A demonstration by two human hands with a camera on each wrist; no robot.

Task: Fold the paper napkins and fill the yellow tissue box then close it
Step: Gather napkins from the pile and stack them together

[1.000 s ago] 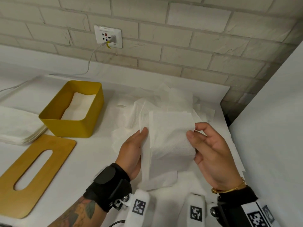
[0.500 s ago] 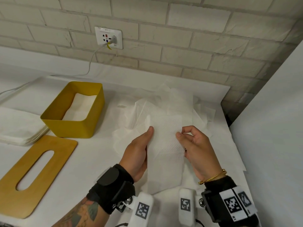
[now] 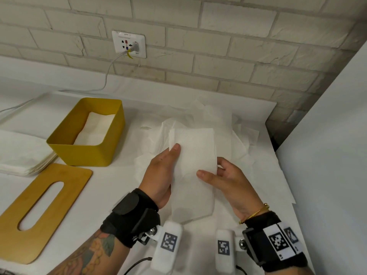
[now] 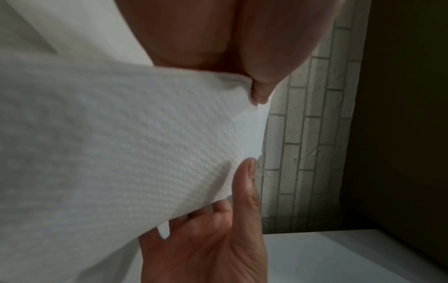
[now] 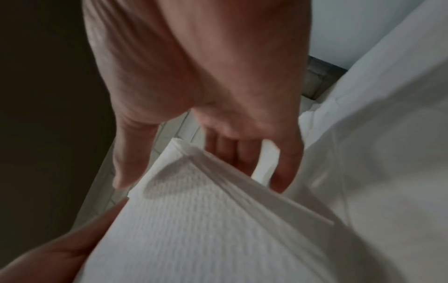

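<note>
- My left hand (image 3: 161, 173) grips the left edge of a white embossed paper napkin (image 3: 193, 155), folded into a long strip; the thumb lies on top near the upper left corner, and the other fingers are hidden behind the paper.
- My right hand (image 3: 228, 183) holds the same napkin at its right edge, thumb (image 3: 204, 174) on the front face, fingers curled behind. The right wrist view confirms the fingers (image 5: 232, 153) are tucked under the folded layers.
- The napkin hangs between the two hands, its lower end drooping toward my wrists; the left wrist view shows the dimpled texture (image 4: 145, 143), somewhat blurred.
- Landmark: the yellow rectangular tissue box (image 3: 87, 153), open-topped, standing on the white table (image 3: 111, 187).
- The held napkin is to the right of the box, clear of it and above the table.
- Inside the box lies a folded white napkin (image 3: 95, 130).
- Right of the box, under and behind my hands, is a loose heap of unfolded white napkins (image 3: 234, 135).
- In front of the box, just beside it, lies a flat wooden lid with a long oval slot (image 3: 43, 209); whether it touches the box I cannot tell.
- Left of the box is a stack of flat white sheets (image 3: 21, 153).
- Behind the box, a white wall socket (image 3: 128, 44) on the brick wall has a plug in it.
</note>
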